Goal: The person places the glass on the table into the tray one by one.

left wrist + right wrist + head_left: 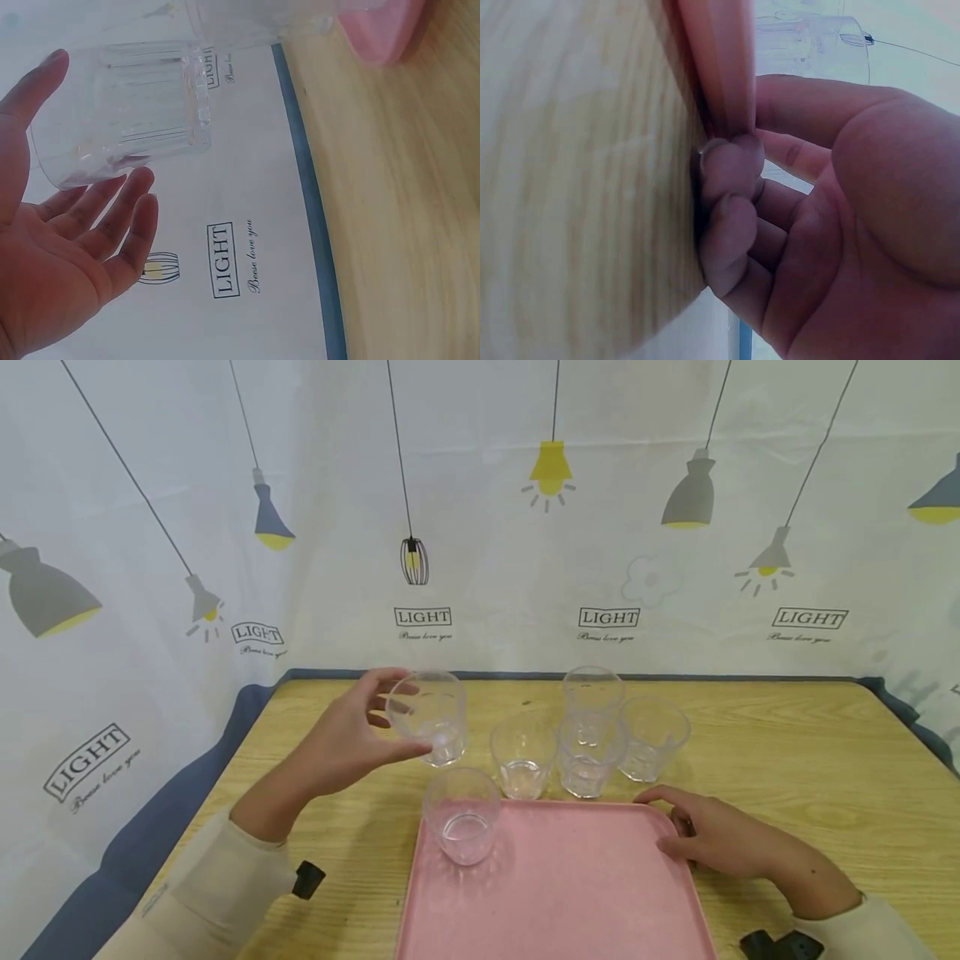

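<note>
My left hand point(348, 731) holds a clear plastic cup point(444, 718) at the back left, thumb on the near side and fingers round the far side. In the left wrist view, that cup point(124, 112) lies between the thumb and the curled fingers. My right hand point(723, 835) grips the far right corner of a pink tray point(577, 893); in the right wrist view, fingers point(731, 172) curl under the tray's edge point(731, 67). Another clear cup point(462, 827) stands on the tray's far left corner.
Behind the tray several clear cups stand close together: one point(523, 760) at the left, one point(588, 760) in the middle, others at the back and right. The wooden table point(787, 735) ends at a printed curtain point(495, 543).
</note>
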Demonstrator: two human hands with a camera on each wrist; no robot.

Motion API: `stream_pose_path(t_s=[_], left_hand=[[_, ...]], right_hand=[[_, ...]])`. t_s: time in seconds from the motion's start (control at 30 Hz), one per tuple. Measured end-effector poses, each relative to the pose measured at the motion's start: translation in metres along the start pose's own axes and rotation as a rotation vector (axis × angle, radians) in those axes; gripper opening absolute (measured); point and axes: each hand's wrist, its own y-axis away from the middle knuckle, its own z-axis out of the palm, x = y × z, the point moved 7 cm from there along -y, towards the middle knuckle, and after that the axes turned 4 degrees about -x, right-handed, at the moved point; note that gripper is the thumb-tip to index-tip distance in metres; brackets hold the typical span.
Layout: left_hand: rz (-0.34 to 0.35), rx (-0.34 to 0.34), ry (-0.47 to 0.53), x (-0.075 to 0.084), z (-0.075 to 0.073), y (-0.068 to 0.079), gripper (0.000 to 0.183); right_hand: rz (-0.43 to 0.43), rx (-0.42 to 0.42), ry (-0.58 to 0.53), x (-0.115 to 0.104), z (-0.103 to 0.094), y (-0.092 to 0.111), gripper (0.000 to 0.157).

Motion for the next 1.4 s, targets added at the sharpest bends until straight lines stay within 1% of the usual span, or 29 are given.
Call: stream_pose_path(t_s=[0.3,0.5,0.67,0.87,1.07,1.3,1.4], left_hand=[[0.054,0.022,0.001,0.02,-0.003,0.016,0.089],[0.065,0.021,0.008,0.032,0.0,0.023,0.088],[0.085,0.0,0.008,0.04,0.005,0.029,0.087],[0.133,-0.024,0.012,0.048,0.01,0.035,0.088],[0.135,-0.057,0.018,0.052,0.016,0.045,0.089],[0.131,-0.079,0.008,0.056,0.021,0.056,0.089],[0.146,-0.097,0.006,0.059,0.024,0.059,0.089]], right_hand=[[0.025,-0.017,-0.022,0.003,0.001,0.0,0.053],[0.032,-0.018,-0.021,0.003,0.001,0.0,0.054],[0.027,-0.022,-0.024,0.002,0.001,0.0,0.052],[0.015,-0.013,-0.011,-0.001,0.0,-0.001,0.051],[0.013,-0.018,-0.014,-0.004,0.0,-0.002,0.05],[0.005,-0.022,-0.012,-0.003,0.001,-0.003,0.05],[0.002,-0.02,-0.012,-0.001,0.001,-0.003,0.05]])
